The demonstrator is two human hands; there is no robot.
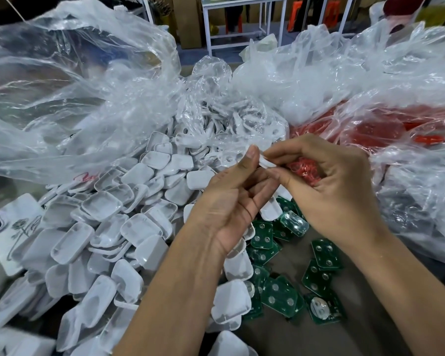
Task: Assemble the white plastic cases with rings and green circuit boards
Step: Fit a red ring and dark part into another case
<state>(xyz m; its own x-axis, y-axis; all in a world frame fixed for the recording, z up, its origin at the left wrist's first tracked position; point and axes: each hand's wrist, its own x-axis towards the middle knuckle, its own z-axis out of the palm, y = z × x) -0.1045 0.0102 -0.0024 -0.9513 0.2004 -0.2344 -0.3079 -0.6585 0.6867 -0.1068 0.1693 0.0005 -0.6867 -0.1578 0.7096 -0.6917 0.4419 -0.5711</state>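
While both hands, left [238, 199] & right [326, 186], pinched one white case [266, 163], possibly w/ ring, we saw loose cases [100, 227] & green circuit boards [319, 265] mostly unassembled.

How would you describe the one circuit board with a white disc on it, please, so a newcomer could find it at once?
Start from the heap of white cases on the left, then move right, past the forearms, to the scatter of green circuit boards on the grey surface. The one you want lies nearest the viewer, by the right forearm. It alone carries a round white disc; its neighbours show only small silver dots.
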